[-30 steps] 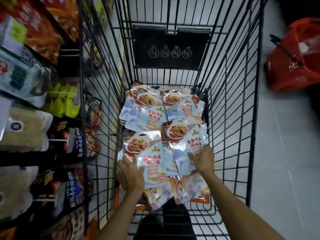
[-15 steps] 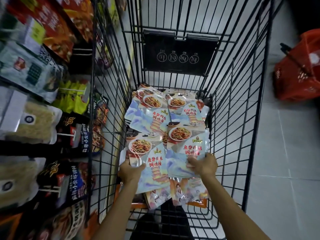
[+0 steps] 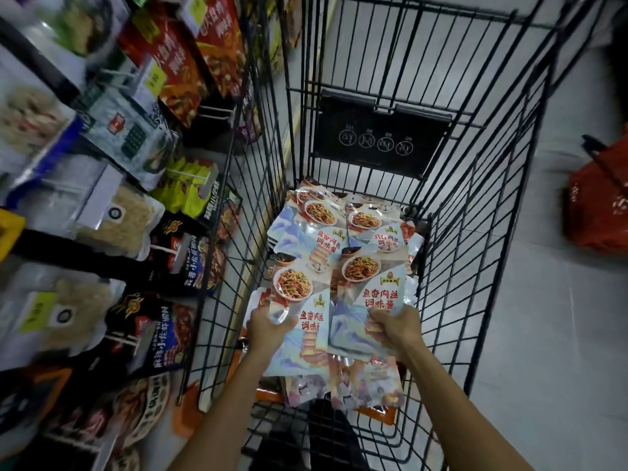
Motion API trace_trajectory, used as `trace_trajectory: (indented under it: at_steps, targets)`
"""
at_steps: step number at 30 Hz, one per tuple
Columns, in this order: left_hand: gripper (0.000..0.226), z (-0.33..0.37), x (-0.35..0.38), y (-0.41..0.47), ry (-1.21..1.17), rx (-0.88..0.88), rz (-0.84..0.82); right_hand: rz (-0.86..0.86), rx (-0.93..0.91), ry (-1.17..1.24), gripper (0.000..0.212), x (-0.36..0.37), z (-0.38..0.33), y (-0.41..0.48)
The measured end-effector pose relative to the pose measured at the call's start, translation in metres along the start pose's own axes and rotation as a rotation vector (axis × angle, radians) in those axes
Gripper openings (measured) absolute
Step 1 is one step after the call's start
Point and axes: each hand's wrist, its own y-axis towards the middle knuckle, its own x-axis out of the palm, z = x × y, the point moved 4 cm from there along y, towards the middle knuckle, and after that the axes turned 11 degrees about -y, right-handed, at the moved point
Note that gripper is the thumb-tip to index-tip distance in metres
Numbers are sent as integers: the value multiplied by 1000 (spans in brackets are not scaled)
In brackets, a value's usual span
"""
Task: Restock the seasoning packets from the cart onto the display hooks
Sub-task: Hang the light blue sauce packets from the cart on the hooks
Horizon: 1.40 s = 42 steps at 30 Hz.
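Pale-blue, red-lettered packets, black cart

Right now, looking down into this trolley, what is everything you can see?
cart: one, black wire, centre
seasoning packets: at least four showing, pale blue with red lettering, piled in the cart
sign panel: one, black, cart's far end
basket: one, red, floor at right
hanging packets: many, red, yellow-green, black, display at left
left hand: grips the near left packet
right hand: grips the near right packet
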Motion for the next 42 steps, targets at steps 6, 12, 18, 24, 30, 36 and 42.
trace_trajectory:
  at_steps: [6, 12, 18, 24, 30, 36, 42]
  targets:
    - [12, 73, -47, -47, -195, 239, -6, -64, -282, 33, 14, -29, -72, -50]
    - [24, 149, -137, -115, -319, 488, 98, -200, -582, -10, 20, -31, -157, -131]
    - [42, 184, -247, -226, -421, 695, 385, -452, -811, 17, 21, -4, -212, -248]
    - [32, 171, -331, -369, -534, 831, 603, -647, -1050, -8, 25, 26, -227, -377]
    - [52, 119, -405, -482, -629, 865, 805, -853, -1204, -58, 24, 71, -217, -497]
    - [27, 66, -452, -573, -623, 866, 1041, -1108, -1266, -120, 9, 125, -189, -591]
    - [17, 19, -477, -637, -589, 856, 1326, -1309, -1306, -255, 18, 183, -150, -654]
